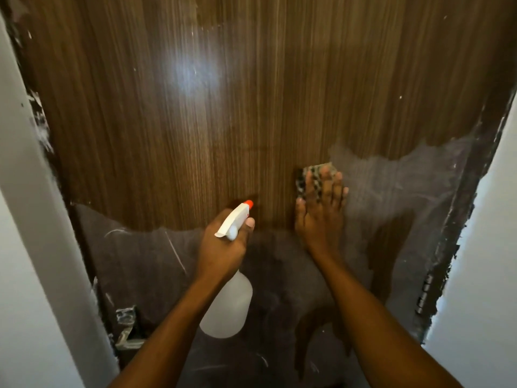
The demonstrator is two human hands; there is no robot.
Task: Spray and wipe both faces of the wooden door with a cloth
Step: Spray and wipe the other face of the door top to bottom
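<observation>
Head view, item by item.

- **Wooden door** (223,107): fills the middle of what you see. It is dark brown with fine vertical grain. The upper part is glossy and carries a bright glare patch (193,74). The lower part and the right side lie under a dull grey film (140,261) with pale scratch-like marks. Darker streaks run down through that film below your right hand.
- **White walls:** one (25,233) is left of the door, another (486,261) right of it. A rough, paint-smeared dark frame edge (458,219) runs along the door's right side.
- **Hinge** (423,295): metal, low on the door's right edge.
- **Handle fitting** (126,326): metal, smeared with white, at the door's lower left edge. You cannot tell its exact form.
- **Spray bottle** (229,306): translucent white body and white trigger head. The orange nozzle (248,203) points at the door face, in front of the door's lower middle.
- **Left hand** (223,245): your fingers are curled round the bottle's neck under the trigger head. One fingertip shows beside the trigger, and the body hangs below your wrist.
- **Cloth** (310,175): speckled black and tan, folded small, and flat against the door face right of its middle. It sits where the glossy wood meets the grey film.
- **Right hand** (321,214): flat, with the fingers straight and slightly spread, pressing the cloth onto the door. The cloth shows above and left of your fingertips.
</observation>
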